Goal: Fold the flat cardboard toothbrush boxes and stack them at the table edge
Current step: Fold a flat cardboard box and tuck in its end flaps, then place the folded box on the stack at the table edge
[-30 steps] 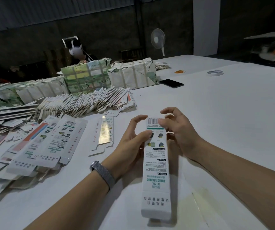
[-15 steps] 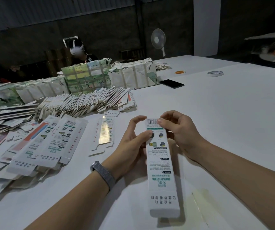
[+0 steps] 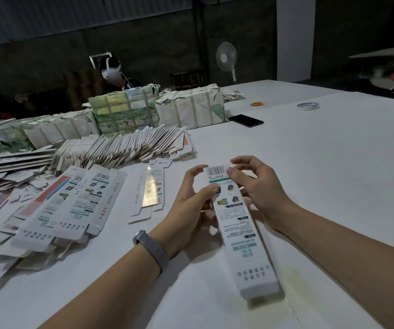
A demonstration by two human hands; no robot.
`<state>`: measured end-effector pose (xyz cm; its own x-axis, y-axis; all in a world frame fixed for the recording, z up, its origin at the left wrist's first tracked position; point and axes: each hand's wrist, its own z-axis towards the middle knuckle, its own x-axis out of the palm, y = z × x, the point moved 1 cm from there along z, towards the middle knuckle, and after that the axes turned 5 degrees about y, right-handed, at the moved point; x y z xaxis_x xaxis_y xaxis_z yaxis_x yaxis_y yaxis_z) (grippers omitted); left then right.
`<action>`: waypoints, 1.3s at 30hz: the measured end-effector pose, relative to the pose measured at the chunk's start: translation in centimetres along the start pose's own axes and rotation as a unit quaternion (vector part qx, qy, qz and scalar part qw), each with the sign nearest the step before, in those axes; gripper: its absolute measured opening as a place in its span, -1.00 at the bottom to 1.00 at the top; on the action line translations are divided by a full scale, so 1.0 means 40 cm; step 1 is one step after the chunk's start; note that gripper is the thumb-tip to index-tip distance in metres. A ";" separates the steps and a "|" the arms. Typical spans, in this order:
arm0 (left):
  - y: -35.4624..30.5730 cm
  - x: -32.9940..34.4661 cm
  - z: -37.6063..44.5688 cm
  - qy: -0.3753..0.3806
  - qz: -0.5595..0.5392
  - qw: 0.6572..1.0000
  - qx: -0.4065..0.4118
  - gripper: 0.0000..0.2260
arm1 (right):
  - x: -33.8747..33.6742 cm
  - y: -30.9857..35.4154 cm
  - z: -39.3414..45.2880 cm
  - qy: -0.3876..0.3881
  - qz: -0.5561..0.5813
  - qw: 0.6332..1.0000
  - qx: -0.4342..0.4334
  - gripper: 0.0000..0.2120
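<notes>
A long white toothbrush box [image 3: 241, 233], folded into a tube, is held over the white table [image 3: 321, 167] with its barcode end pointing away from me. My left hand [image 3: 191, 205] grips its left side, thumb on the printed face. My right hand [image 3: 257, 186] pinches the far barcode end with thumb and forefinger. One flat box [image 3: 149, 189] lies alone just left of my hands. A pile of flat boxes [image 3: 55, 210] covers the near left.
A fanned row of flat boxes [image 3: 120, 148] runs across the middle left, with wrapped bundles [image 3: 124, 110] behind it. A black phone [image 3: 245, 120], a tape roll [image 3: 308, 106] and an orange ring [image 3: 257, 104] lie farther back. A person sits behind the bundles.
The box's near end has swung to the right and the box has tilted. My right fingers have shifted onto the barcode end; both hands keep their hold.
</notes>
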<state>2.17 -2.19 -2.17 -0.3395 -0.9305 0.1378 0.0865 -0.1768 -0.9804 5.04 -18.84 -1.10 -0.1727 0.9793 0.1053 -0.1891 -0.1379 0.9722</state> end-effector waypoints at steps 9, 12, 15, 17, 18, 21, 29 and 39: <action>0.006 -0.006 0.011 -0.074 -0.006 0.996 0.038 -0.55 | 0.008 0.085 -0.047 0.135 -0.522 0.834 -0.116 -0.27; 0.006 -0.008 0.010 -0.074 0.008 0.997 0.037 -0.59 | 0.004 0.096 -0.048 0.107 -0.504 0.848 -0.121 -0.46; 0.008 -0.023 0.012 -0.080 0.003 0.996 0.032 -0.63 | -0.033 0.127 -0.023 0.055 -0.489 0.864 -0.105 -0.44; 0.017 -0.042 0.018 -0.070 -0.013 0.997 0.024 -0.58 | -0.081 0.153 -0.012 0.019 -0.482 0.871 -0.090 -0.40; 0.022 -0.051 0.020 -0.061 -0.017 0.998 0.020 -0.53 | -0.112 0.164 -0.013 0.004 -0.486 0.870 -0.086 -0.41; 0.029 -0.056 0.018 -0.035 0.000 0.999 0.007 -0.44 | -0.250 0.192 -0.044 -0.039 -0.536 0.841 -0.066 -0.43; 0.031 -0.035 0.030 -0.054 0.031 0.998 0.013 -0.79 | -0.749 0.277 -0.213 -0.150 -0.670 0.716 0.131 -0.63; 0.016 -0.021 0.016 -0.031 0.063 0.997 -0.022 -0.77 | -0.885 0.212 -0.262 -0.216 -0.757 0.604 0.124 -0.80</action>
<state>3.09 -1.73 -2.83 -0.2700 -0.9626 0.0207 0.0822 -0.0445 -0.9956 -0.57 -56.24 1.25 0.2952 -0.0901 -0.9512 0.3464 0.9379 0.0186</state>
